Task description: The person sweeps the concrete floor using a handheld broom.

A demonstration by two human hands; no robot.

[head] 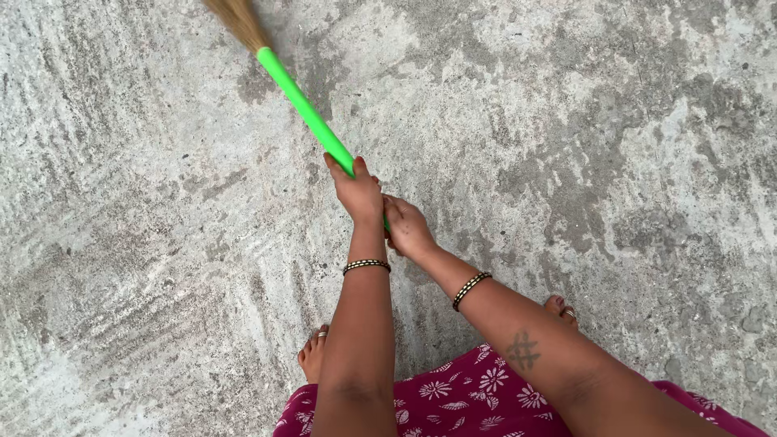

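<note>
Down on the left, grey concrete floor (146,243), rough and streaked with paler swept-looking marks, mottled with darker patches. Up at the top left edge, the broom's straw-coloured bristles (237,20) fan out of frame, bound into a bright green handle (303,105) that runs diagonally down and to the right. The handle is smooth, plain plastic tubing, one solid colour all along the stretch in view.

Moving right, the left hand (358,194) sits higher on the handle, fingers (333,166) wrapped round it and pressed together, thumb lying along the green. A dark beaded bangle (366,265) rings that wrist. Just beside and slightly lower, the right hand (407,229) closes on the handle's end, fingers curled tight around it; only a sliver of green shows between the two hands, which touch. A matching bangle (470,290) on that wrist, and a small dark mark on the forearm further down.

Below, a bare foot (312,354) with a toe ring peeks out left of the arms, another foot (562,308) right of them, both flat on the concrete. At the bottom edge, magenta cloth with white flower print (469,396).

To the right, more of the same floor, blotchy grey, pitted in places. It is open ground under daylight, with no walls showing.
</note>
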